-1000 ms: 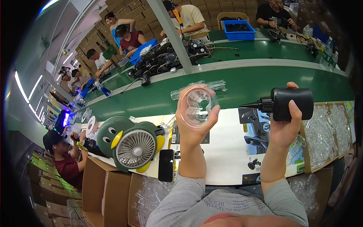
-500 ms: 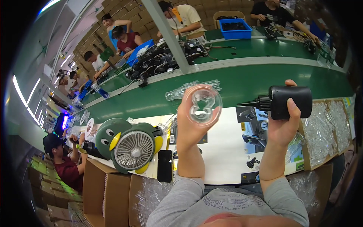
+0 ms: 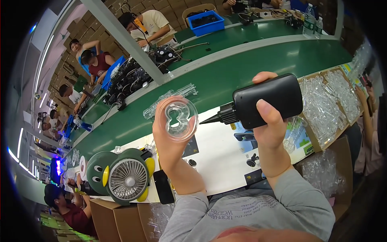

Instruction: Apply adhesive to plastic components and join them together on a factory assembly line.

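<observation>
Green fan (image 3: 121, 177) sits at the bench's (image 3: 219, 84) near edge. Left hand's (image 3: 172, 151) fingers grasp 1 clear cup (image 3: 176, 119) above the bench; right hand's (image 3: 269, 131) grasp 1 black bottle (image 3: 268, 101), nozzle (image 3: 219, 116) just beside the cup. Clear tubes (image 3: 324, 107) lie rightmost.

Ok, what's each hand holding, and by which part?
Left hand: a clear round piece, by its outer side. Right hand: a black bottle, around its body.

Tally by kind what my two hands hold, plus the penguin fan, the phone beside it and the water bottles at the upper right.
Clear round plastic piece in the left hand: 1
Black squeeze bottle in the right hand: 1
Penguin fan: 1
Phone: 1
Water bottles: 2
Total: 6
</observation>
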